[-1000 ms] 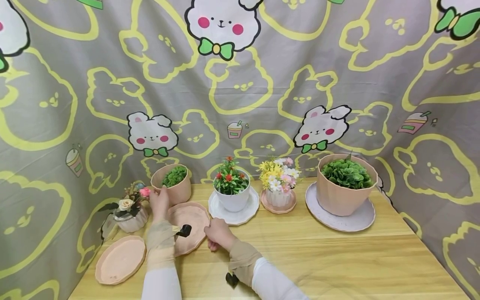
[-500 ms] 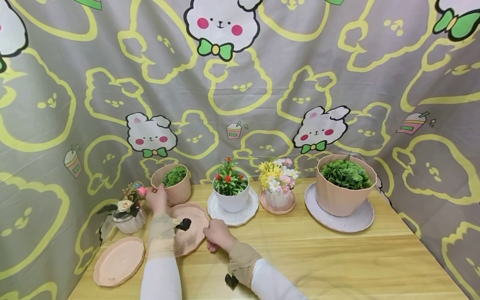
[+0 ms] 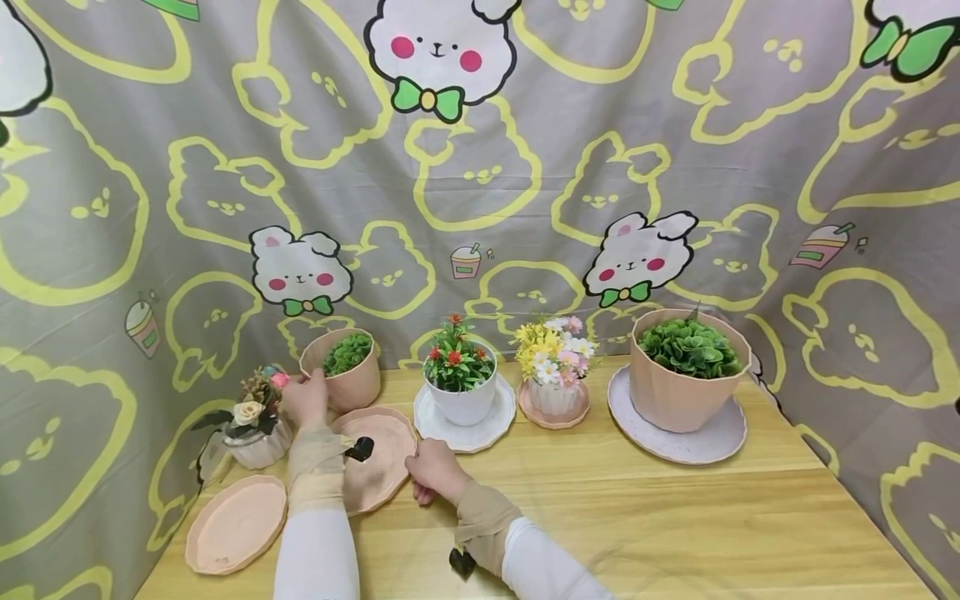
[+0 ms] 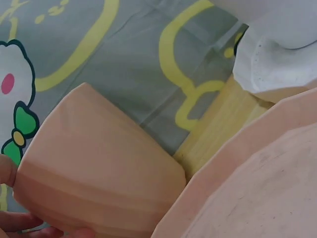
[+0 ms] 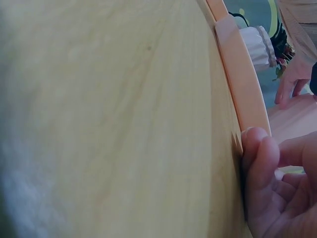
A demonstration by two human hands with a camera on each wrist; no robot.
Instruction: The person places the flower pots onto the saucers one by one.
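Observation:
At the back left of the table stands a peach flowerpot with green foliage; its ribbed side fills much of the left wrist view. My left hand grips the pot's left side near the rim, thumb and fingers at its edge. Just in front of the pot lies a peach plant saucer. My right hand pinches the right edge of that saucer; in the right wrist view its curled fingers meet the saucer's outer wall. Part of the saucer is hidden behind my left wrist.
A white pot with artificial roses stands close left of my left hand, behind another peach saucer. Rightward stand a white pot with red flowers, a daisy pot and a large peach pot, each on a saucer.
My left hand has shifted slightly left along the flowerpot. The flowerpot, the saucer and my right hand stay nearly where they were.

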